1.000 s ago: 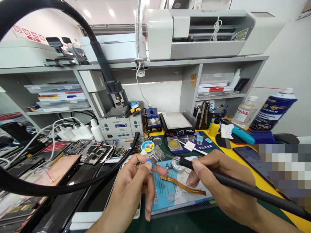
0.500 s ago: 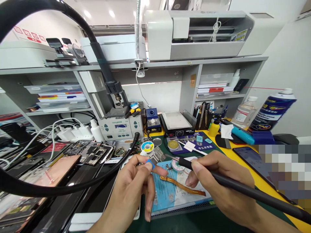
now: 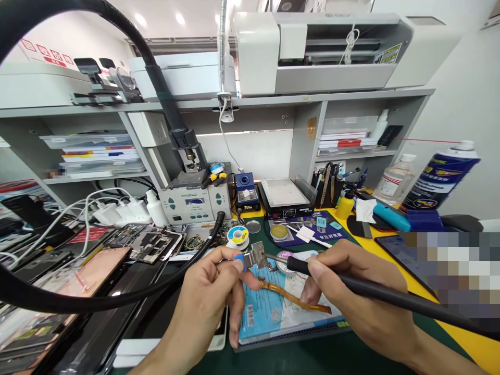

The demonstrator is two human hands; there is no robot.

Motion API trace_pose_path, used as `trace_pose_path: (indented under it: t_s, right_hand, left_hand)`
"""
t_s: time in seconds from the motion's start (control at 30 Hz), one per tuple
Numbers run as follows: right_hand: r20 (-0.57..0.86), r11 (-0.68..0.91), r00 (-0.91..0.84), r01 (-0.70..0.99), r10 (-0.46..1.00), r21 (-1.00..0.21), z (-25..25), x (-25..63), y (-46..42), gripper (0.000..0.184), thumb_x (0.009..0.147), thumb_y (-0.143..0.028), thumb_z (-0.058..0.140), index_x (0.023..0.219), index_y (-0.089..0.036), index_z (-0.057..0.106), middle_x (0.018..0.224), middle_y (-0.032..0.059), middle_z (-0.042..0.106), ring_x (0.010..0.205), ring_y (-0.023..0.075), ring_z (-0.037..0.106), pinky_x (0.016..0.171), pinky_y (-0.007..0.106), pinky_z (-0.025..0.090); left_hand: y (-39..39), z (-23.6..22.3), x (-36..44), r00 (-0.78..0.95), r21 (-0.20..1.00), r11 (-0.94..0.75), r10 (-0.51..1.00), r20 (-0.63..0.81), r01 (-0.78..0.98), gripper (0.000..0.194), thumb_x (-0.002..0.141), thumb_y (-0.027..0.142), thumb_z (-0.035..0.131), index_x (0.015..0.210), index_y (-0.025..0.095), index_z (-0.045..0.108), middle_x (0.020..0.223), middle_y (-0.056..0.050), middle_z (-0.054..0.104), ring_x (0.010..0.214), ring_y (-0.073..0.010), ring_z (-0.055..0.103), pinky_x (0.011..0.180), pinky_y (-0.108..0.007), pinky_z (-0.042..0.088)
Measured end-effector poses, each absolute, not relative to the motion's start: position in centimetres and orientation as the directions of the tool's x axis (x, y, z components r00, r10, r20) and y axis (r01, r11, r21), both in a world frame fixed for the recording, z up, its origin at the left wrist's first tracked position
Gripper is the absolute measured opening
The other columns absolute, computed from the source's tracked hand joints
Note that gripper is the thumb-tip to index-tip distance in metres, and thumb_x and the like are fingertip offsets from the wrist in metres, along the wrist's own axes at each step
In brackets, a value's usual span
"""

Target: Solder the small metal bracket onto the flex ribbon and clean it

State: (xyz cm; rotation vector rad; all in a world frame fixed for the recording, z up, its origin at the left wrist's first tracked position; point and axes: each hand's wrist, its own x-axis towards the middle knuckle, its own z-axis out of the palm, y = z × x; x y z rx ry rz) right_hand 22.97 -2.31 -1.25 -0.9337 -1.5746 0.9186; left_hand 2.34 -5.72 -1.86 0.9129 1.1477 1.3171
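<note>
My left hand (image 3: 207, 297) pinches a blue-tipped holder (image 3: 240, 263) gripping a small metal shield plate (image 3: 255, 255). My right hand (image 3: 359, 297) grasps a black soldering iron (image 3: 390, 291) like a pen. Its thin metal tip points left and ends at or very near the plate's right edge; I cannot tell if they touch. Below both hands, an orange flexible ribbon cable (image 3: 292, 298) lies across a blue printed work mat (image 3: 258, 312). A small solder spool (image 3: 285, 259) sits just beyond the iron's tip.
A soldering wire spool (image 3: 238, 236) and a hot-air rework station (image 3: 191, 198) stand beyond my hands. Opened phone boards (image 3: 144, 242) lie to the left, under a thick black hose (image 3: 94, 299). A preheater plate (image 3: 283, 192), bottle (image 3: 394, 182) and spray can (image 3: 439, 174) stand farther back.
My left hand has brought the metal plate slightly down and right, closer to the iron's tip. The iron has stayed nearly level, and the whole view has shifted slightly.
</note>
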Motion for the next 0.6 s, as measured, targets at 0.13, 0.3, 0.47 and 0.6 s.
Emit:
trace_pose_path:
  t_s: [0.13,0.3,0.47,0.6]
  right_hand:
    - [0.391,0.418,-0.19,0.13,0.9,-0.899,-1.3,23.4,-1.9,0.022,0.09,-0.04,0.066,0.074,-0.025,0.064,0.059,0.0002,0.072,0.053,0.0192,0.071,0.053,0.026,0.06]
    - [0.461,0.512,-0.291,0.13,0.838,-0.849,-1.6,24.1,-0.9,0.019,0.091,-0.034,0.067,0.075,-0.024,0.064,0.059,0.0009,0.072,0.052,0.0187,0.071,0.051,0.025,0.058]
    - [0.485,0.489,-0.206,-0.036,0.85,-0.872,-1.3,24.4,0.5,0.019,0.092,-0.032,0.067,0.077,-0.021,0.063,0.054,0.0008,0.069,0.048,0.0182,0.068,0.051,0.028,0.057]
    - [0.272,0.255,-0.177,-0.118,0.946,-0.96,-1.2,24.7,3.1,0.022,0.084,-0.038,0.076,0.084,-0.019,0.065,0.048,-0.0025,0.062,0.04,0.0143,0.058,0.039,0.023,0.048]
  left_hand:
    - [-5.7,-1.9,2.3,-0.098,0.966,0.077,0.99,-0.104,-0.246,0.025,0.089,0.039,0.064,0.083,0.018,0.053,0.067,-0.001,0.071,0.027,-0.0061,0.045,0.026,-0.019,0.041]
    - [-5.5,-2.1,2.2,-0.092,0.968,0.097,0.988,-0.121,-0.23,0.027,0.09,0.041,0.063,0.077,0.018,0.056,0.041,0.005,0.055,0.026,-0.0074,0.041,0.027,-0.017,0.04]
    - [-4.6,-2.0,1.2,-0.237,0.973,-0.034,0.971,-0.021,-0.229,0.026,0.082,0.039,0.07,0.077,0.017,0.058,0.069,-0.001,0.072,0.029,-0.0061,0.043,0.026,-0.02,0.04]
    - [-3.6,-1.7,-0.5,-0.37,0.967,-0.157,0.926,0.072,-0.203,0.023,0.079,0.035,0.073,0.079,0.017,0.058,0.076,-0.002,0.073,0.035,-0.0076,0.047,0.03,-0.022,0.042]
